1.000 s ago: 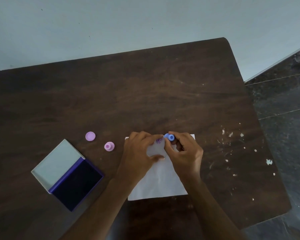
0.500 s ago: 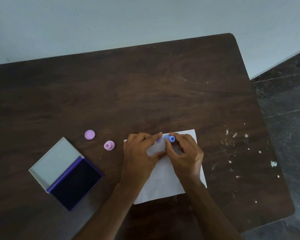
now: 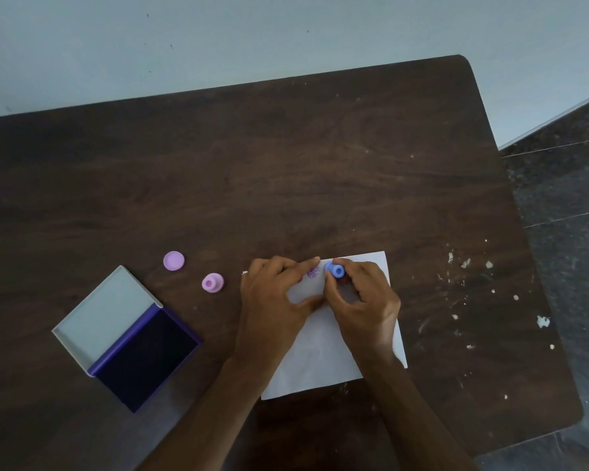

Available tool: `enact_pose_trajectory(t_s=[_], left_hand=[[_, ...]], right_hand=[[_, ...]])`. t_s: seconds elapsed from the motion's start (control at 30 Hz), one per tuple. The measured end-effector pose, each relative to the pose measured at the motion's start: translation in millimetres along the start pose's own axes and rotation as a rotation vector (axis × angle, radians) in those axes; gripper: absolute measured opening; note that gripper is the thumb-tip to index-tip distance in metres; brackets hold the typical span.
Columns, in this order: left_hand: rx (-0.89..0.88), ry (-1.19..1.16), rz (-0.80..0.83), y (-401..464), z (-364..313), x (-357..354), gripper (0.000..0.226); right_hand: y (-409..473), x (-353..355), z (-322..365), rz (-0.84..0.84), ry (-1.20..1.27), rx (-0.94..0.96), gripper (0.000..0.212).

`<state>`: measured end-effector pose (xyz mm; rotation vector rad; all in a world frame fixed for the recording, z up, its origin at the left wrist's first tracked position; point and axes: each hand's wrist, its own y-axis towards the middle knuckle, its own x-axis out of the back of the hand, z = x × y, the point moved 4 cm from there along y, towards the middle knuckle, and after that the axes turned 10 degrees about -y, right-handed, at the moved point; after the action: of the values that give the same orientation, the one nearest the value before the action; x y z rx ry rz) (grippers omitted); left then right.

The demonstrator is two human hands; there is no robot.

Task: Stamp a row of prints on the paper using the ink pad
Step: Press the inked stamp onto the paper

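Head view: the right hand [image 3: 364,300] pinched the blue stamp [image 3: 335,270] on the paper [image 3: 323,362] beside a purple print [image 3: 313,271]. The left hand [image 3: 276,300], fingers spread, pinned the sheet. The open ink pad [image 3: 147,355] lay well left. Advised: press straight down, lift cleanly, keep spacing level.

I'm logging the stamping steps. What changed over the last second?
Little: the white paper sheet turned slightly. The right hand still pinches the small blue stamp beside the purple print; the left hand still presses the paper.
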<state>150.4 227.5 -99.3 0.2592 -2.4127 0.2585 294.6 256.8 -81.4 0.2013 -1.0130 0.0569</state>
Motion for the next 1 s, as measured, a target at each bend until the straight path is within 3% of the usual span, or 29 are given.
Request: enact_pose_trajectory(t_s=[0.4, 1.0], left_hand=[[-0.02, -0.011, 0.013, -0.8, -3.2, 4.3, 0.049], [-0.039, -0.023, 0.002, 0.8, -4.4, 3.6, 0.041]], right_hand=[[-2.0, -7.3, 8.8, -0.016, -0.09, -0.035, 0.033], [-2.7, -13.8, 1.9, -0.034, -0.033, -0.033, 0.03]])
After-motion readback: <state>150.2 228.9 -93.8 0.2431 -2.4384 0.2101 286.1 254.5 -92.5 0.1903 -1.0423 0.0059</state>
